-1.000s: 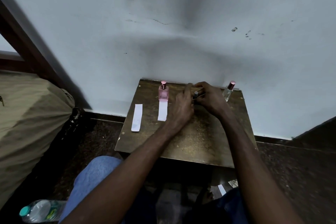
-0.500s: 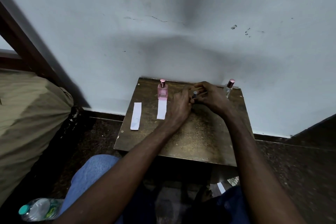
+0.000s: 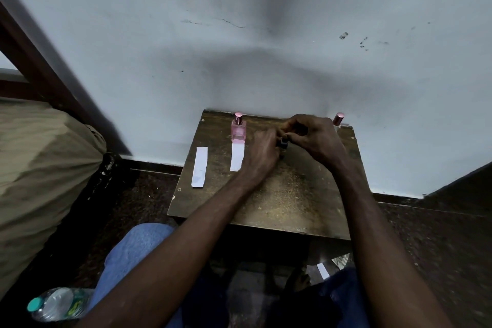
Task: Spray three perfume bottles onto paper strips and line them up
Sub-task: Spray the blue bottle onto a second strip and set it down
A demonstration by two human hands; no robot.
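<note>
Both hands are meeting mid-bench: left hand [image 3: 262, 153] is closing round a small dark bottle [image 3: 282, 144], right hand [image 3: 311, 136] is pinching its top. Second bottle's step; its strip is hidden, so placement is unclear.

Single head view: looks forward and down from above small wooden table [image 3: 279, 194], close range, facing wall [image 3: 266, 61] behind table; wide-angle, no second view.

The surface [image 3: 279, 194] is worn, scuffed dark wood. On it, matt white paper strips [image 3: 199, 167]; the pink bottle [image 3: 238, 133] is glossy glass with a metallic cap.
</note>
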